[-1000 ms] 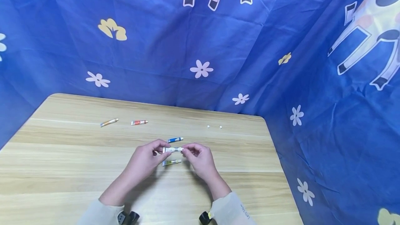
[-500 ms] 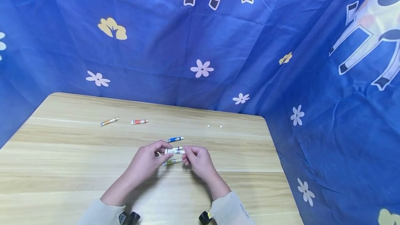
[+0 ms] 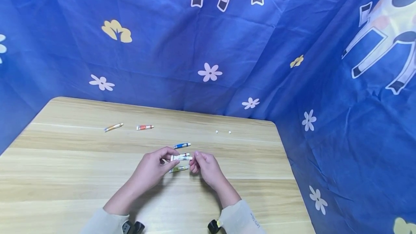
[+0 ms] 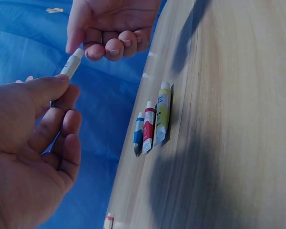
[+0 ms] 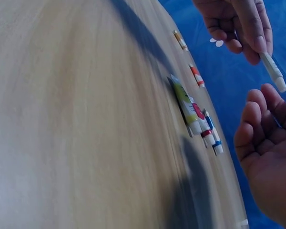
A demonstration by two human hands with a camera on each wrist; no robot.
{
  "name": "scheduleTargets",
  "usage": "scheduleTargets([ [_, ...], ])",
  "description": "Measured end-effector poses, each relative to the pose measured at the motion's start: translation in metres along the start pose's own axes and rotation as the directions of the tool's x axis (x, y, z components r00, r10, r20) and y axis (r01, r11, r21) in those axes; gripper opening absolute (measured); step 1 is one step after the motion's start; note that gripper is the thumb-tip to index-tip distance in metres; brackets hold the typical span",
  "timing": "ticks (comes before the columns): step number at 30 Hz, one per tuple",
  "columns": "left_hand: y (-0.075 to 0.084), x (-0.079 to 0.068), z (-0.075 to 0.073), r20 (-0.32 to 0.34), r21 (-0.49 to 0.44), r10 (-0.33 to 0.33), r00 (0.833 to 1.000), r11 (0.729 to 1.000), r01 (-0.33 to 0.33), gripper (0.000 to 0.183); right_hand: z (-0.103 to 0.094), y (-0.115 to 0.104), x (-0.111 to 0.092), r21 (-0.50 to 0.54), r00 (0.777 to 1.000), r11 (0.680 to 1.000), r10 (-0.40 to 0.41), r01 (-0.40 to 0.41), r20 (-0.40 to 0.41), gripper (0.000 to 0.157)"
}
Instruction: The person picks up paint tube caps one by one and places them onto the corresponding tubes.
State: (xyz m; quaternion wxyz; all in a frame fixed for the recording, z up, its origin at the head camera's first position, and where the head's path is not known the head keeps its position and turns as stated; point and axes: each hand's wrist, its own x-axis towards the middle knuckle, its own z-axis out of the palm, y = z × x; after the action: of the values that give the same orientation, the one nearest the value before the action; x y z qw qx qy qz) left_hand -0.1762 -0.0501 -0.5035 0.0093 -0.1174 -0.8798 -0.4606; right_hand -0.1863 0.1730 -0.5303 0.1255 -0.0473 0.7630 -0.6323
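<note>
My left hand (image 3: 155, 163) pinches a small white paint tube (image 3: 180, 157) between thumb and fingers, above the table. The tube's white cap (image 4: 78, 52) points toward my right hand (image 3: 207, 167). The right hand's loosely bent fingers are right beside the cap, with the thumb on its other side; the cap's end shows between them in the right wrist view. On the table below lie a yellow-green tube (image 4: 163, 109), a crimson tube (image 4: 148, 126) and a blue tube (image 3: 182, 145), side by side. In the head view the white tube partly covers the crimson one.
An orange-brown tube (image 3: 113, 127) and a red tube (image 3: 144, 127) lie at the back left of the wooden table (image 3: 81, 176). Two tiny white pieces (image 3: 217, 131) rest at the back right. A blue printed curtain (image 3: 156, 46) hangs behind and to the right.
The right hand's fingers, at the tube's cap before, have drawn slightly back and curled, so the cap shows more. The white tube has moved slightly nearer, uncovering part of the crimson tube.
</note>
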Motion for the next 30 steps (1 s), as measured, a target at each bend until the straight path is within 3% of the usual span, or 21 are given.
scheduleTargets([
  [6,-0.0029,0.0006,-0.001,0.007,-0.013,-0.029,1.0,0.999,0.029,0.022,-0.0071,0.0006,-0.0016,-0.02,0.992,0.993,-0.116,0.117,0.055,0.033],
  [12,-0.0044,0.0016,-0.0009,0.024,-0.034,-0.056,0.998,0.998,0.057,0.02,-0.0079,-0.0005,-0.0036,-0.1,0.977,0.971,-0.212,0.215,0.036,0.039],
  [15,-0.0046,0.0017,-0.0002,0.028,-0.04,-0.057,0.998,0.998,0.058,0.02,-0.0067,-0.0006,-0.0037,-0.145,0.965,0.955,-0.26,0.26,0.014,0.032],
  [23,-0.0051,0.0002,0.001,0.029,-0.056,-0.053,0.998,0.997,0.054,0.019,-0.0031,-0.0045,-0.0059,-0.244,0.967,0.943,-0.248,0.226,-0.063,0.013],
  [30,-0.0042,-0.0003,-0.0002,0.019,-0.055,-0.061,0.998,0.997,0.062,0.02,-0.0012,-0.0035,-0.0055,-0.251,0.971,0.948,-0.223,0.195,-0.085,0.012],
])
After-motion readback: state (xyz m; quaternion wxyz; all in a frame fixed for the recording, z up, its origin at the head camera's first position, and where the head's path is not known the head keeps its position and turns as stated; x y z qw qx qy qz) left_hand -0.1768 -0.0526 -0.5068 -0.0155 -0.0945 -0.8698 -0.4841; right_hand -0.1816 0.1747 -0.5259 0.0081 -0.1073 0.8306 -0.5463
